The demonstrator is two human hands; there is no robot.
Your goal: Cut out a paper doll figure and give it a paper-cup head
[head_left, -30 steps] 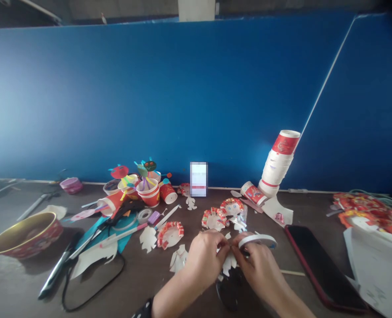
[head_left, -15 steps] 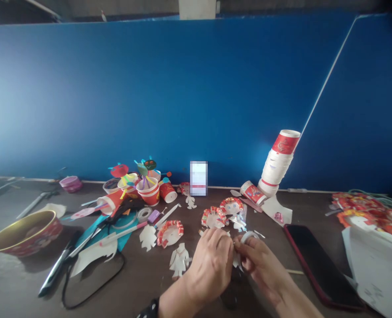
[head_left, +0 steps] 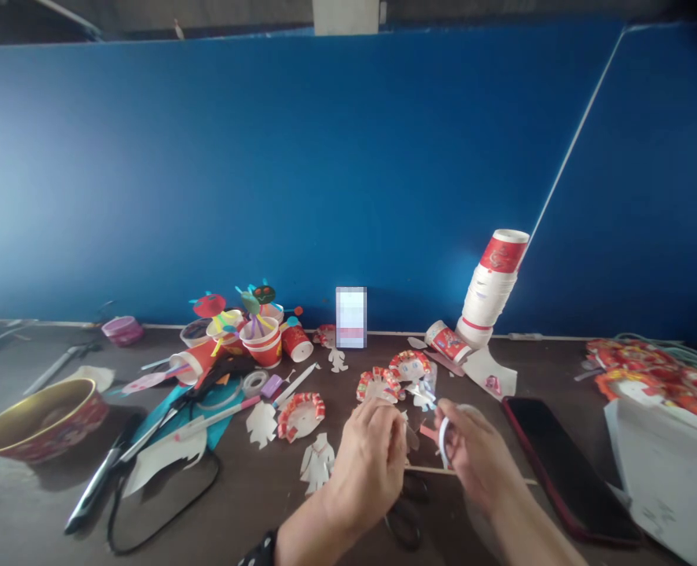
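The left hand (head_left: 367, 464) has its fingers (head_left: 387, 417) closed narrowly on a white paper cutout (head_left: 412, 436) at their tips, and the right hand (head_left: 478, 448) pinches a white tape roll (head_left: 443, 442). Tugging the tape could tear the thin paper.

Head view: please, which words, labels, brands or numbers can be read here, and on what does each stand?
No text can be read.
Stacked paper cups: red print, too small.
Paper cup lying on its side: red print, too blurred.
Pixelated rectangle by the wall: unreadable.
White paper at right: faint marks, too blurred.
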